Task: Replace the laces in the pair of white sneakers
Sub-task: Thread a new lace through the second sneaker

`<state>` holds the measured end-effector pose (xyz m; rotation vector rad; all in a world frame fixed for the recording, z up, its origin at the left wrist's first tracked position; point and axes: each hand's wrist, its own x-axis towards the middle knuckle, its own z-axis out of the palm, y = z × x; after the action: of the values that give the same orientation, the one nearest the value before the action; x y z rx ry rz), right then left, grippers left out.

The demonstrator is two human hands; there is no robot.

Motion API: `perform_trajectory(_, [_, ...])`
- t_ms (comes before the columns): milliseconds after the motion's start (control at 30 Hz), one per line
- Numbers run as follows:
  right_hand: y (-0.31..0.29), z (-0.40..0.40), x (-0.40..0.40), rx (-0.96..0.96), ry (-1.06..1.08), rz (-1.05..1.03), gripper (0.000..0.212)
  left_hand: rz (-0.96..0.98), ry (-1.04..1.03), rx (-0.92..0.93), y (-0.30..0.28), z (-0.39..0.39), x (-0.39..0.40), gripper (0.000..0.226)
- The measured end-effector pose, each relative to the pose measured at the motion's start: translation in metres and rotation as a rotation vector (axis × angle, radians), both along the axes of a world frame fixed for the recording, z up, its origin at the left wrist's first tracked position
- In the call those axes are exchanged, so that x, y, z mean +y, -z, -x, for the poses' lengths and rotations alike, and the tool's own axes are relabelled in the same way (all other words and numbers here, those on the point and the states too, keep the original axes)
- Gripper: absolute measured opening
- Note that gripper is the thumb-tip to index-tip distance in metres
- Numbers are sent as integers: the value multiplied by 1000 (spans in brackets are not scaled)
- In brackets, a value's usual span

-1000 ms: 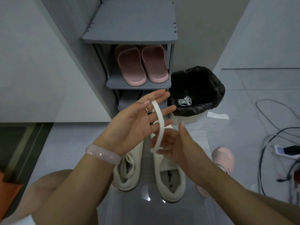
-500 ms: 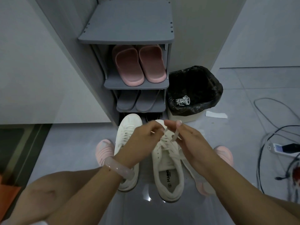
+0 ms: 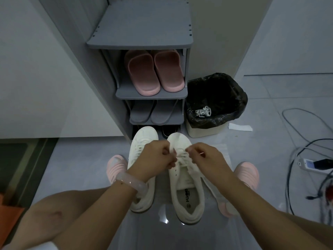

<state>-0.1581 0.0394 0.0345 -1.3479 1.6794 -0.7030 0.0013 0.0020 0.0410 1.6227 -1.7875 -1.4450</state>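
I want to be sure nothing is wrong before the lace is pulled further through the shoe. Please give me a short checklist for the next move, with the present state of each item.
1. Both hands on the lace: left hand and right hand pinch the white lace over the right sneaker: ok.
2. Sneaker flat on the floor, toe toward the shoe rack: ok.
3. Lace through the correct eyelets: cannot tell, fingers hide them.
4. Lace ends equal in length: cannot tell.
5. Left sneaker already laced: ok, laces show on it.
6. Old laces out of the way, in the bin: ok.
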Motion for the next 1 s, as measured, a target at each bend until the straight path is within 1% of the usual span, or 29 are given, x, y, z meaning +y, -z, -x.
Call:
perform_trajectory(67, [8,3,2,247,-188,-11,24,29,45,-122,5,-5,-2,6])
perform_trajectory(100, [11,4,4,321,-268,-36,27,41,84,-174,7,-6,-1,4])
perform_trajectory(133, [15,4,6,353,-316,-62,27,41,119,-211,8,-7,0,4])
perform_trajectory(233, [19,2,12,345,-349,-75,25,27,198,-260,14,-9,3,10])
perform_trajectory(367, [24,0,11,387,-407,-44,27,-21,243,-233,18,-13,2,14])
perform_trajectory(433, [24,-2,11,389,-424,-48,29,-12,230,-220,20,-13,4,13])
perform_trajectory(600, [23,-2,11,387,-443,-29,27,102,169,-193,25,-7,12,9])
perform_trajectory(700, [26,-2,11,396,-446,-21,25,106,121,-148,26,-4,12,12])
perform_trajectory(867, [28,-1,10,370,-443,-12,23,145,187,-179,32,-3,17,7])
perform_trajectory(933, [31,-2,10,370,-433,-6,24,145,148,-170,35,-3,19,4])
perform_trajectory(1000, [34,-5,12,356,-401,0,28,121,85,-152,38,-3,18,8])
